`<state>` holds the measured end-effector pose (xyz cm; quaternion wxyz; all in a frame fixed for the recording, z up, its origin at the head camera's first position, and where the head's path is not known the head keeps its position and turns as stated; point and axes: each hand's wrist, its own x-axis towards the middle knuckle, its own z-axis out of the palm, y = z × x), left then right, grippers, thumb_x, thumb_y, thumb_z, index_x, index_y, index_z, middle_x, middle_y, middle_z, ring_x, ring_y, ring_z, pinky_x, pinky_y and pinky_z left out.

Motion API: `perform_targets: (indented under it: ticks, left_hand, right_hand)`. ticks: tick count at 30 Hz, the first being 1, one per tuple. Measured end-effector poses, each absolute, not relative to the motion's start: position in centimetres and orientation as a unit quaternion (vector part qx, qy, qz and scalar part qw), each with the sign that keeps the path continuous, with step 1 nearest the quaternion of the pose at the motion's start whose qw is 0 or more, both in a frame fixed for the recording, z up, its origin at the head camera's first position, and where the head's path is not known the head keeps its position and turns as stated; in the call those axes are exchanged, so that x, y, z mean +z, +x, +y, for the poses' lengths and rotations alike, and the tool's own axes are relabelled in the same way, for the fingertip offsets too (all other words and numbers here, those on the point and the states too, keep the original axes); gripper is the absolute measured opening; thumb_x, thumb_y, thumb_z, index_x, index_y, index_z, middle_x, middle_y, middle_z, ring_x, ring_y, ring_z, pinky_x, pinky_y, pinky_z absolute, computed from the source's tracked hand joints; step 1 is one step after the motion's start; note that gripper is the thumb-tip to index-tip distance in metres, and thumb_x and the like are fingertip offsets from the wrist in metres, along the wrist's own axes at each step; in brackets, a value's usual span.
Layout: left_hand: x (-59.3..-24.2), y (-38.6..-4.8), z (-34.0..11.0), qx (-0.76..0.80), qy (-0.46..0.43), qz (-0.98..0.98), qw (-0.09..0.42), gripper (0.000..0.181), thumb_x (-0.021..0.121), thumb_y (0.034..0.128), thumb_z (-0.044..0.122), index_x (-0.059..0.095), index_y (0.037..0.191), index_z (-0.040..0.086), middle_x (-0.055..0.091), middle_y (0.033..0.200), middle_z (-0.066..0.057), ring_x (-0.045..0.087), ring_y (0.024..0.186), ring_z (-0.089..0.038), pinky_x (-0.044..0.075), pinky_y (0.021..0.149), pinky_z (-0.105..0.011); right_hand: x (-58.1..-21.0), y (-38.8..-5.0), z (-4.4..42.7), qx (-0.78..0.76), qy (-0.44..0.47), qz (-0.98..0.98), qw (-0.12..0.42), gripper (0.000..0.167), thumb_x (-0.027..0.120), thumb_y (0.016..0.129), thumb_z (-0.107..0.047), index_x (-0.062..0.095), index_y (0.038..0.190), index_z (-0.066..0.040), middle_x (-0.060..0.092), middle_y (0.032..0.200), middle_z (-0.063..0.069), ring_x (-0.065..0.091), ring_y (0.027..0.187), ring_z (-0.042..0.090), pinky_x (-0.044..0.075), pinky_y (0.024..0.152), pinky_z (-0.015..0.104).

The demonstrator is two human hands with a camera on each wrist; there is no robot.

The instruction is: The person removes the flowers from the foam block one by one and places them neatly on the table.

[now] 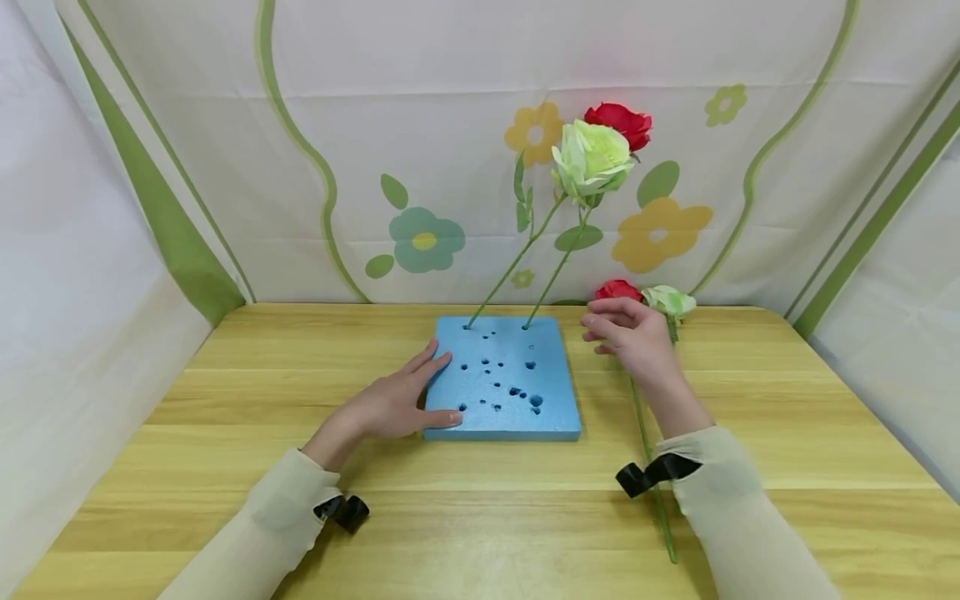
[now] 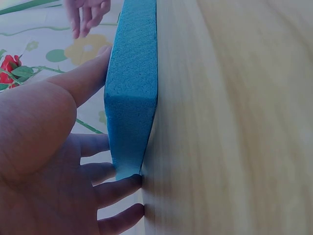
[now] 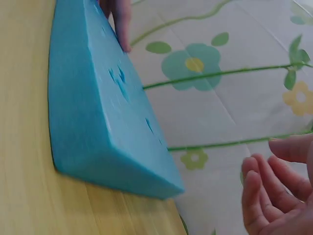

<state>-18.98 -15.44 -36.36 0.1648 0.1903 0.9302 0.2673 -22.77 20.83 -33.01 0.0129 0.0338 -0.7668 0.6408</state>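
Note:
A blue foam block (image 1: 502, 379) with several holes lies flat on the table. Two long-stemmed artificial roses, one pale green (image 1: 594, 160) and one red (image 1: 618, 123), stand tilted rightward, their stems in holes along its back edge. My left hand (image 1: 393, 400) rests on the block's left side, thumb (image 1: 442, 418) on top near the front corner and fingers spread along the edge. To the right of the block, my right hand (image 1: 637, 342) hovers with loosely bent fingers, holding nothing. Behind it show another red rose (image 1: 617, 289) and a pale green one (image 1: 669, 301).
A green stem (image 1: 660, 508) lies on the wooden table (image 1: 465, 533), running toward the front under my right forearm. A flower-printed curtain (image 1: 465, 83) hangs behind the table, and white cloth closes in both sides. Dark bands with cameras sit on both wrists.

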Motion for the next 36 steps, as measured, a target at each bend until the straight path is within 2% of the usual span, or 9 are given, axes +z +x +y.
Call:
perform_targets:
  ticks: [5,11,17,21,26,29,32,36]
  left_hand:
    - [-36.4,-19.0,-15.5,0.269,0.192,0.929,0.163,0.100,0.068,0.0969,0.065,0.016,0.173,0.024,-0.004,0.182,-0.002,0.025,0.162,-0.046,0.033,0.124,-0.066]
    - [-36.5,-19.0,-15.6,0.269,0.185,0.931,0.163,0.101,0.069,0.0964,0.064,0.016,0.173,0.024,-0.003,0.182,-0.003,0.025,0.162,-0.046,0.033,0.124,-0.066]
    - [-36.4,-19.0,-15.6,0.272,0.189,0.929,0.164,0.101,0.069,0.0963,0.065,0.017,0.172,0.023,-0.003,0.182,-0.004,0.022,0.163,-0.045,0.031,0.125,-0.066]
    - [-36.4,-19.0,-15.5,0.273,0.191,0.929,0.164,0.101,0.069,0.0966,0.063,0.017,0.172,0.023,-0.003,0.182,-0.004,0.021,0.163,-0.044,0.030,0.125,-0.066]
    - [-36.3,-19.0,-15.5,0.271,0.193,0.929,0.163,0.100,0.068,0.0973,0.063,0.016,0.173,0.023,-0.004,0.182,-0.004,0.020,0.164,-0.044,0.029,0.126,-0.067]
    - [-36.3,-18.9,-15.4,0.270,0.194,0.929,0.163,0.100,0.068,0.0972,0.064,0.016,0.173,0.023,-0.004,0.182,-0.003,0.021,0.163,-0.044,0.030,0.126,-0.067]
    - [-36.3,-18.9,-15.4,0.272,0.194,0.928,0.163,0.101,0.068,0.0968,0.064,0.016,0.173,0.023,-0.004,0.182,-0.003,0.021,0.163,-0.044,0.030,0.126,-0.066]
    - [-36.3,-18.9,-15.5,0.273,0.191,0.929,0.163,0.101,0.069,0.0966,0.064,0.016,0.173,0.024,-0.004,0.182,-0.003,0.023,0.163,-0.045,0.031,0.125,-0.066]
  right_hand:
    - [-32.9,-23.9,17.4,0.681,0.030,-0.729,0.057,0.027,0.074,0.101,-0.014,0.068,0.125,-0.005,0.077,0.097,-0.011,0.078,0.090,0.011,0.064,0.077,0.026]
    - [-32.6,-25.1,13.4,0.720,0.019,-0.688,0.089,0.034,0.076,0.100,-0.014,0.068,0.130,-0.001,0.075,0.103,-0.004,0.075,0.091,0.014,0.064,0.075,0.026]
    - [-32.4,-25.8,11.0,0.730,0.013,-0.674,0.114,0.038,0.078,0.097,-0.009,0.067,0.132,0.003,0.075,0.099,-0.004,0.075,0.086,0.011,0.063,0.074,0.026]
    - [-32.5,-26.3,10.5,0.733,-0.002,-0.666,0.139,0.033,0.077,0.098,-0.008,0.069,0.128,0.002,0.075,0.099,-0.003,0.072,0.084,0.009,0.063,0.074,0.025]
    - [-33.1,-26.9,10.8,0.742,-0.044,-0.641,0.189,0.023,0.077,0.096,-0.004,0.072,0.118,-0.001,0.074,0.096,0.001,0.069,0.081,0.010,0.060,0.069,0.024]
    - [-33.6,-27.3,11.3,0.745,-0.067,-0.629,0.213,0.024,0.078,0.094,-0.002,0.071,0.118,0.001,0.072,0.095,0.000,0.068,0.082,0.010,0.058,0.067,0.023]
    - [-34.0,-27.6,11.7,0.738,-0.086,-0.634,0.213,0.030,0.078,0.094,-0.003,0.068,0.122,0.002,0.068,0.098,-0.001,0.068,0.087,0.010,0.057,0.068,0.021]
    - [-34.1,-28.1,11.9,0.718,-0.098,-0.660,0.198,0.033,0.079,0.095,-0.007,0.069,0.126,-0.001,0.069,0.106,0.000,0.068,0.096,0.010,0.058,0.077,0.022]
